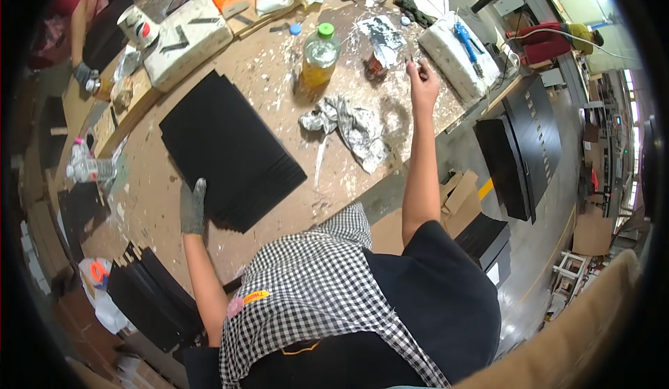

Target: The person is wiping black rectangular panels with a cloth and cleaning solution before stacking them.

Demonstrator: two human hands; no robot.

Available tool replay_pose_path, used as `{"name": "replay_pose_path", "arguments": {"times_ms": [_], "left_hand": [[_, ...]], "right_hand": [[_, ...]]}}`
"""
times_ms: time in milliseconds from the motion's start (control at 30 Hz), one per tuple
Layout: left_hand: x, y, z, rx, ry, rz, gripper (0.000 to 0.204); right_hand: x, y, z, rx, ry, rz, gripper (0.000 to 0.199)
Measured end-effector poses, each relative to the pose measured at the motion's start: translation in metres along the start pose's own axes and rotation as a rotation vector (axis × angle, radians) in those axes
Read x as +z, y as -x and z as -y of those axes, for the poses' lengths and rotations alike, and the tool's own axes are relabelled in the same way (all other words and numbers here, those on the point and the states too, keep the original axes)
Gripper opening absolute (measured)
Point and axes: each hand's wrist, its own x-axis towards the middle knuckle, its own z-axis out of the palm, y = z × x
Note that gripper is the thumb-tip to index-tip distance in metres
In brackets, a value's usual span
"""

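A thick stack of black sheets [230, 148] lies at an angle on the workbench, its edges slightly fanned. My left hand [193, 208], in a grey glove, rests against the near left edge of the stack, fingers stretched out along it. Bare and reaching far forward, my right hand [424, 88] has its fingers curled together; whatever may be in them is too small to make out. Just left of it stands a small reddish-brown jar [377, 67]. To its right, a blue pen-shaped tool [468, 44] lies on a white wrapped block [453, 61].
A green-capped bottle of yellow liquid [320, 61] and a crumpled stained cloth [352, 127] are beyond the stack. A clear bottle [90, 171] lies at the left. Black panels [150, 291] stand below the bench. A co-worker's gloved hand [85, 75] is at the far left.
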Motion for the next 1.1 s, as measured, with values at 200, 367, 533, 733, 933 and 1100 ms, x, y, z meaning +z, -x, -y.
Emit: {"name": "replay_pose_path", "arguments": {"times_ms": [200, 367, 533, 733, 933, 1100], "left_hand": [[-0.009, -0.002, 0.019, -0.078, -0.076, 0.02, 0.059], [-0.006, 0.006, 0.009, -0.11, -0.001, -0.029, 0.06], [-0.011, 0.016, 0.013, -0.155, 0.095, -0.003, 0.063], [-0.022, 0.03, 0.024, -0.218, -0.046, -0.007, 0.079], [-0.011, 0.01, 0.0, -0.147, -0.112, -0.067, 0.092], [0.0, -0.006, -0.009, -0.075, -0.159, -0.264, 0.094]], "right_hand": [[0.042, -0.115, -0.066, -0.281, 0.648, 0.116, 0.058], [0.053, -0.108, -0.05, -0.208, 0.494, 0.215, 0.055], [0.0, -0.06, 0.026, 0.472, -0.92, 0.388, 0.064], [-0.003, 0.013, 0.063, 0.484, -0.684, 0.67, 0.047], [0.028, 0.147, 0.018, -0.609, 0.775, 0.609, 0.054], [0.046, 0.177, 0.065, -0.614, 0.527, 0.542, 0.034]]}}
